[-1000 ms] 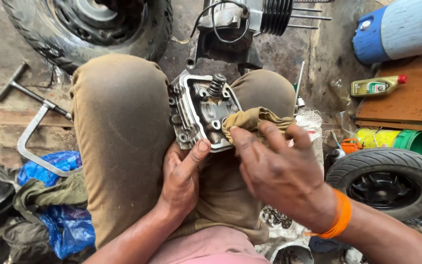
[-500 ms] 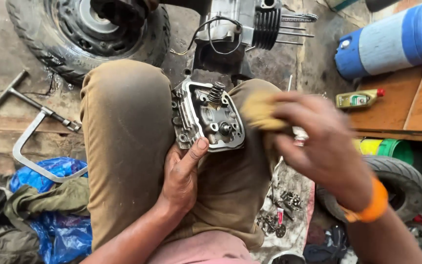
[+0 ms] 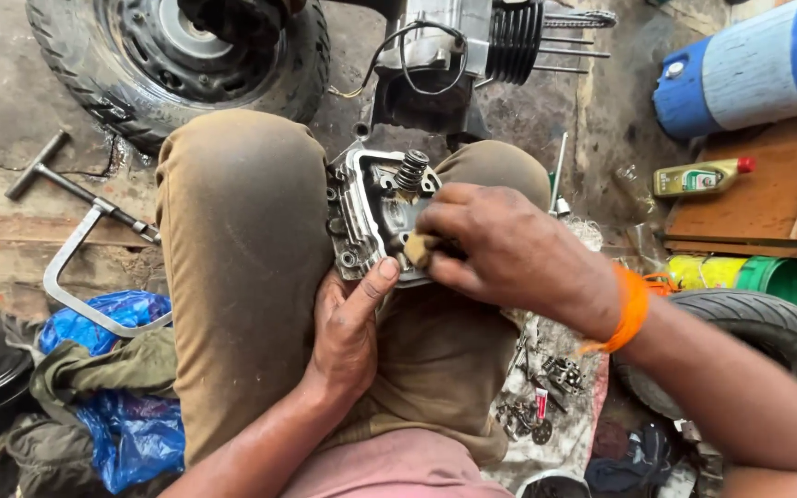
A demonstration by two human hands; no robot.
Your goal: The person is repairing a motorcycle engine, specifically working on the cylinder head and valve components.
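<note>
A grey metal cylinder head with a coiled valve spring rests between my knees on my brown trousers. My left hand steadies it from below, thumb pressed on its lower edge. My right hand, with an orange band at the wrist, lies over the head's right half and presses a small tan rag against it.
A tyre with wheel and an engine block lie ahead. A T-handle wrench and bent metal bar lie left, above blue bags. Right: blue drum, oil bottle, second tyre, small loose parts.
My right hand lifted away to the right with the rag, then came back down onto the cylinder head. The left hand has kept its hold.
</note>
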